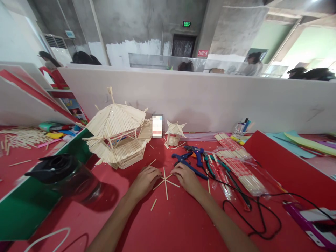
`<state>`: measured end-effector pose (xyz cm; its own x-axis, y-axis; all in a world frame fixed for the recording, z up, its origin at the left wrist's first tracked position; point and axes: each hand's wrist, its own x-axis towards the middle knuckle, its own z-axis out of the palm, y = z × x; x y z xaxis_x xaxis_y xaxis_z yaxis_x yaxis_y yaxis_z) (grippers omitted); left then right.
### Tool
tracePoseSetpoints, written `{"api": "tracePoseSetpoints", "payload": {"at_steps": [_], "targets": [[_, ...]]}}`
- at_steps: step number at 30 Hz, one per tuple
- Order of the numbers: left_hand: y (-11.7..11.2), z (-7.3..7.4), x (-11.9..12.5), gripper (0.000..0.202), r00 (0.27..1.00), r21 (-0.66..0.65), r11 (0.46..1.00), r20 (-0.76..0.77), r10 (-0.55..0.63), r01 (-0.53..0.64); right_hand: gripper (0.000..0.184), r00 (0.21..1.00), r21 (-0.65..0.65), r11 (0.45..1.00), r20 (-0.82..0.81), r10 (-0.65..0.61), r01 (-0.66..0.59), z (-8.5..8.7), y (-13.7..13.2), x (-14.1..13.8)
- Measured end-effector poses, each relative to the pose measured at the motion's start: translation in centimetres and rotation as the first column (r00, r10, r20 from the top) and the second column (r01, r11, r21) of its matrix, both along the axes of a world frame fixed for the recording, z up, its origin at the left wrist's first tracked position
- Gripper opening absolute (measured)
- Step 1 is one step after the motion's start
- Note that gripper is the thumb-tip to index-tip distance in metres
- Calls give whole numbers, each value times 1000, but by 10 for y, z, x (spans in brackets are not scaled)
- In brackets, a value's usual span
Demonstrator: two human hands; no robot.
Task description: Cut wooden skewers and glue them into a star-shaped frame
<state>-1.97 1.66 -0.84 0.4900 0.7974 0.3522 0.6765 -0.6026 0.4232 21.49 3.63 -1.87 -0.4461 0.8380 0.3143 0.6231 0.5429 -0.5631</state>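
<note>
My left hand (pixel 146 179) and my right hand (pixel 186 177) rest on the red table (pixel 178 220), one on each side of a small star of crossed wooden sticks (pixel 165 182). Both hands have their fingers curled down onto stick ends, pinching them against the table. A large pavilion model made of sticks (pixel 118 136) stands just behind my left hand. A smaller stick pavilion (pixel 175 133) stands further back. A blue glue gun (pixel 193 154) lies just behind my right hand.
Packs of wrapped chopsticks (pixel 236 161) and a black cable (pixel 252 210) lie to the right. A dark-lidded jar (pixel 65 175) stands at left on a green board. Loose sticks (pixel 21 136) pile at far left. A white partition (pixel 210 98) closes the back; people sit beyond it.
</note>
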Motion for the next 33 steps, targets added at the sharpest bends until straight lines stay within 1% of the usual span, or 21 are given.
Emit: {"api": "tracePoseSetpoints", "payload": {"at_steps": [4, 6, 8, 13, 16, 18, 23, 26, 30, 33], "targets": [[-2, 5, -3, 18, 999, 17, 1000, 36, 13, -14, 9, 998, -43, 998, -44, -37, 35, 15, -10, 0], [-4, 6, -8, 18, 997, 33, 999, 62, 39, -41, 1, 999, -78, 996, -11, -35, 34, 22, -18, 0], [-5, 6, -15, 20, 993, 34, 996, 87, 75, -78, 5, 999, -109, 994, 42, -21, 26, 26, -26, 0], [-5, 3, -31, 23, 981, -17, 988, 123, 152, -151, 6, 987, -157, 985, 155, -49, 73, 21, -33, -1], [-4, 0, -35, 22, 972, -18, 981, 135, 193, -193, 6, 982, -144, 985, 177, -66, 92, 16, -32, -3], [-3, 1, -35, 22, 972, -21, 981, 134, 193, -192, 7, 981, -126, 987, 179, -74, 98, 15, -32, -3], [-7, 9, -31, 21, 981, -40, 989, 126, 149, -145, 7, 983, -124, 988, 170, -70, 92, 16, -33, -5], [-11, 14, -30, 20, 990, -85, 991, 93, 108, -101, 7, 985, -124, 989, 161, -59, 79, 17, -33, -4], [-17, 18, -25, 22, 999, -126, 992, 8, -32, 33, 6, 985, -122, 989, 160, -64, 84, 17, -33, -5], [-20, 21, -21, 23, 992, -130, 984, -13, -125, 122, 6, 986, -130, 988, 152, -64, 84, 16, -33, -5]]}}
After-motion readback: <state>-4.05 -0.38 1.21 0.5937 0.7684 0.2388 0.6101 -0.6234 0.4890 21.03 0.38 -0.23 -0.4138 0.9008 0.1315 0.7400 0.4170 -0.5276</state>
